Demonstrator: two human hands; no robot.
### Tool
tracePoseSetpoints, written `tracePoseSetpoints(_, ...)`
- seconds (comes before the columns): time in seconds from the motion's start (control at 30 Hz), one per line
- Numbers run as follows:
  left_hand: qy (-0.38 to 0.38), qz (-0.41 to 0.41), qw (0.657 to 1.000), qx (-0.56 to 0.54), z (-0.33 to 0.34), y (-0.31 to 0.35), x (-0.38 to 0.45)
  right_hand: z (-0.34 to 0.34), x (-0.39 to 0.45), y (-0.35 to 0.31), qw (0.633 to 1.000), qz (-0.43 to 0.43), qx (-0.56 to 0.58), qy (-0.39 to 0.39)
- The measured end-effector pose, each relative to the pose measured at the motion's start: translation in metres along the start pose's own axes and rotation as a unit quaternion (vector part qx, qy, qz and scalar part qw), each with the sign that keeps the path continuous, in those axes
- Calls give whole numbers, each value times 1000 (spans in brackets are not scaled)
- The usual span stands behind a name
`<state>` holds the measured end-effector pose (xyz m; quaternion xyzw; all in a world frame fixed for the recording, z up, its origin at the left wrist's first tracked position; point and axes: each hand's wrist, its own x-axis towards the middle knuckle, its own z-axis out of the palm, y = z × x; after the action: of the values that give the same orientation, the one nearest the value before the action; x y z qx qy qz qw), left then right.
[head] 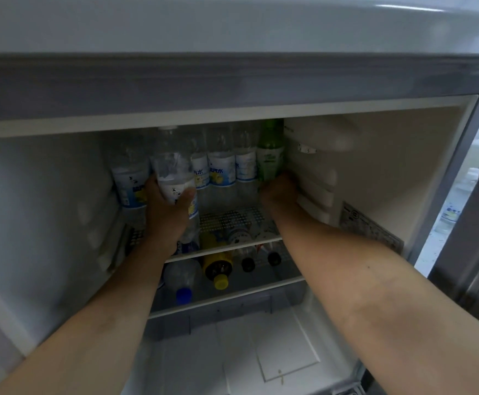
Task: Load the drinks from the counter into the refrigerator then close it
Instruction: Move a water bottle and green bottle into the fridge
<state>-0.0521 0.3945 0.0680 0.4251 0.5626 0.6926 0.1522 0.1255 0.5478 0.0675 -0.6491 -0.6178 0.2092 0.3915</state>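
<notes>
Refrigerator (61, 195) open, interior dim, both arms reaching deep onto the upper wire shelf (232, 218)

Left hand (167, 203) grasps a clear water bottle (172, 166) around its lower body, thumb across the front; bottle upright, slightly tilted, at the left-centre of the shelf, in front of the back row

Right hand (278, 192) wraps the base of a green bottle (271, 155), fingers curled round it, hard against the right inner wall; bottle upright at the right end of the row

Between the two hands: row of clear bottles with blue-and-white labels (221, 169) standing at the back of the shelf, touching one another. One more labelled bottle (130, 178) stands left of the left hand, near the left wall

Shelf below: bottles lying on their sides, caps toward the camera: one with a blue cap (183, 295), a yellow bottle (218, 266) with yellow cap, two with dark caps (248, 263)

Bottom of the compartment: pale drawer cover (275, 352). Door edge (460, 195) at far right; what lies beyond it is too blurred to tell
</notes>
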Motion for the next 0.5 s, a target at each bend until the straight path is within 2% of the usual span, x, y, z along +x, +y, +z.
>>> tracePoseSetpoints(0.1,3,4,1000,3,2,1,-2,-1,0,0,1000,-9,7,3)
tracePoseSetpoints(0.33,17,15,1000,6,5,1,-5,-5,2,0,997,-31,-69,-34)
tracePoseSetpoints(0.5,7,16,1000,11,4,0,-7,-1,2,2,995,-61,-65,-33)
